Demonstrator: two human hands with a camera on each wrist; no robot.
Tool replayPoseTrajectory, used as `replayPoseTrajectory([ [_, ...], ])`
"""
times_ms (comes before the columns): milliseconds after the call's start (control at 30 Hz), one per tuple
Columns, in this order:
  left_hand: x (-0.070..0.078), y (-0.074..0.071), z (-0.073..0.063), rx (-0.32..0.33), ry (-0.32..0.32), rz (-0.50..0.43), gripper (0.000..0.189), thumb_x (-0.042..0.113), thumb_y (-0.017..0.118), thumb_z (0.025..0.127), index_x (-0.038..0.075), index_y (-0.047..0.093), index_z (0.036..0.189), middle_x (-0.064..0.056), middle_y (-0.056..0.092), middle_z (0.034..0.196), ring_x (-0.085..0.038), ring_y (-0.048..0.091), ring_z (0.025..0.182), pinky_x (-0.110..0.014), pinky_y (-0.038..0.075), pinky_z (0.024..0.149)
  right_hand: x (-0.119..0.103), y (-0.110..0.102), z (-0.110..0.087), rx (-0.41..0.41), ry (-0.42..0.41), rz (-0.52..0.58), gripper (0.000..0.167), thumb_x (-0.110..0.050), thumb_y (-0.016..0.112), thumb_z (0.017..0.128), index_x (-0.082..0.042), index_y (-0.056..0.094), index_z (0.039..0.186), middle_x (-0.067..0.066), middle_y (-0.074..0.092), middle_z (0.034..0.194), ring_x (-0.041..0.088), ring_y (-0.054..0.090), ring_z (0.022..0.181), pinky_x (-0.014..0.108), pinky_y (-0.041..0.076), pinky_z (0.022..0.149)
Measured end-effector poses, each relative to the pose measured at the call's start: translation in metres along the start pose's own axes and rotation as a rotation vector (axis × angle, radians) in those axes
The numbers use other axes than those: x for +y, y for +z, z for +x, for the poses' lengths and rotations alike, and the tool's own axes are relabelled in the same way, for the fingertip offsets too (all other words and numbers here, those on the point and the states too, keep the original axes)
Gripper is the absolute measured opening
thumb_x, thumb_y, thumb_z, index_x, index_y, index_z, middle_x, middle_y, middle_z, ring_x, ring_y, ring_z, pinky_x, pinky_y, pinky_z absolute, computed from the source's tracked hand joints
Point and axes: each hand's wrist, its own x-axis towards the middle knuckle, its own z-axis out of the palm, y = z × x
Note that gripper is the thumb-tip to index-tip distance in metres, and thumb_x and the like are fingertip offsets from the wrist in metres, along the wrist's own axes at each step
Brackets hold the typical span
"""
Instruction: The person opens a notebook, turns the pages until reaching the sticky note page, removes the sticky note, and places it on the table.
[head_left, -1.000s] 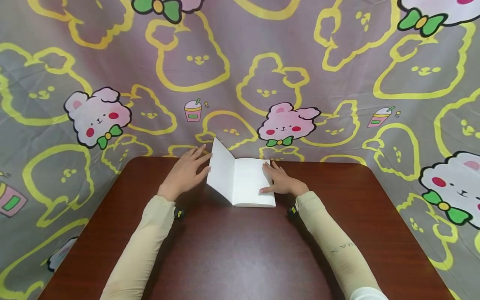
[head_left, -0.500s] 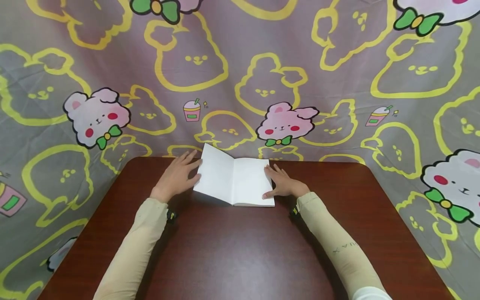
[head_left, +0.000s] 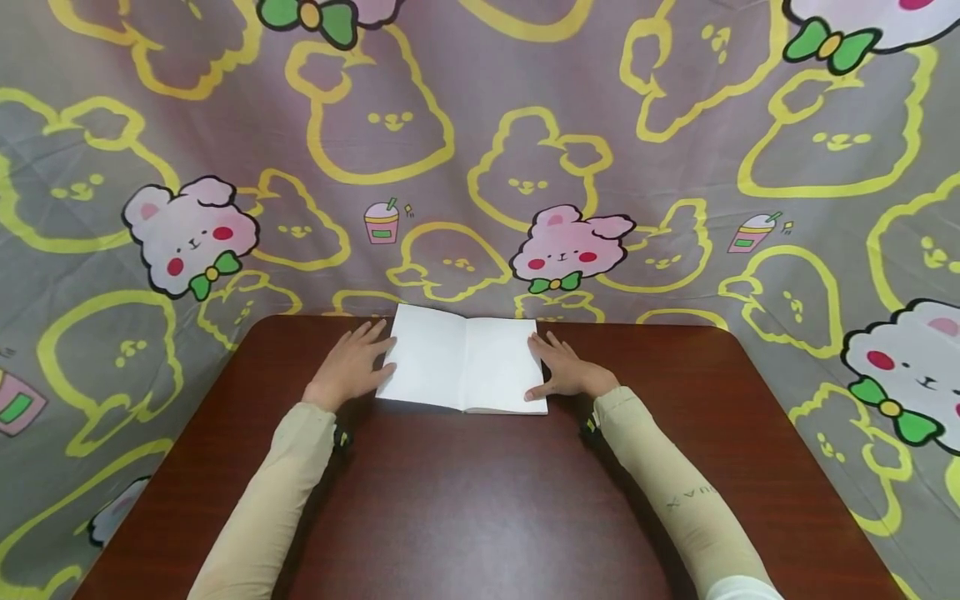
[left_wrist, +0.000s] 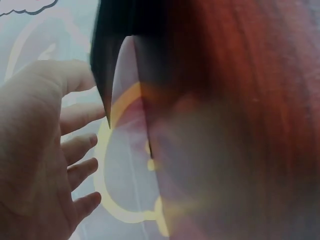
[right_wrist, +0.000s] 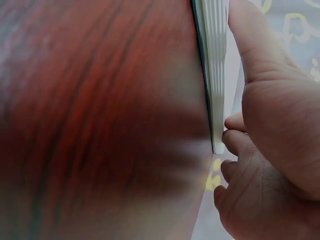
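Observation:
A notebook (head_left: 427,358) with blank white pages lies open near the table's far edge, its left half tilted slightly up. My left hand (head_left: 350,364) is at the left page's outer edge, fingers spread and fairly straight, thumb and fingertips touching it. In the left wrist view, the dark cover (left_wrist: 112,60) stands beside the left hand's fingers (left_wrist: 80,112). On the right, my right hand (head_left: 567,369) rests its thumb and fingertips along the outer edge of the right page. The right wrist view shows the page block (right_wrist: 214,60) edge-on beside the thumb (right_wrist: 257,42).
The reddish-brown wooden table (head_left: 480,508) spreads toward me and to both sides. A patterned cloth curtain (head_left: 442,100) hangs right behind the table's far edge and along its sides. A dark wrist-worn device (head_left: 343,437) sits under the left wrist.
The notebook's left half has swung down to the left, from steeply raised to nearly flat. My left hand moved left and down with it; my right hand shifted slightly at the right edge.

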Motion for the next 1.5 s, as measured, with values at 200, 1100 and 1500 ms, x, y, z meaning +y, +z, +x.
replayPoseTrajectory([
  [200,0.002,0.016,-0.001,-0.049,-0.012,-0.021,0.059,0.041,0.056,0.101,0.007,0.053,0.148,-0.022,0.034,0.162,-0.046,0.025,0.151,-0.064,0.021,0.121,0.001,0.001,-0.001,0.003,-0.004,0.012,0.120,-0.053,0.081,0.082,0.002,0.009,0.162,0.021,0.004,0.170,0.048,-0.007,0.154,0.066,0.002,0.122],
  [1100,0.085,0.041,0.049,-0.278,-0.001,-0.087,0.065,0.041,0.035,0.110,0.006,0.020,0.163,-0.027,0.012,0.167,-0.049,0.015,0.153,-0.065,0.019,0.121,0.009,0.003,0.004,-0.042,-0.003,0.092,0.120,-0.052,0.078,0.085,-0.001,0.001,0.163,0.018,-0.003,0.171,0.043,-0.006,0.156,0.071,0.002,0.119],
  [1500,0.084,0.043,0.046,-0.274,-0.013,-0.112,0.066,0.042,0.037,0.110,0.008,0.018,0.163,-0.025,0.010,0.168,-0.048,0.013,0.153,-0.067,0.016,0.121,0.008,0.001,0.004,-0.050,-0.007,0.059,0.118,-0.051,0.078,0.086,-0.004,0.002,0.163,0.015,-0.002,0.171,0.042,-0.005,0.156,0.069,0.003,0.120],
])
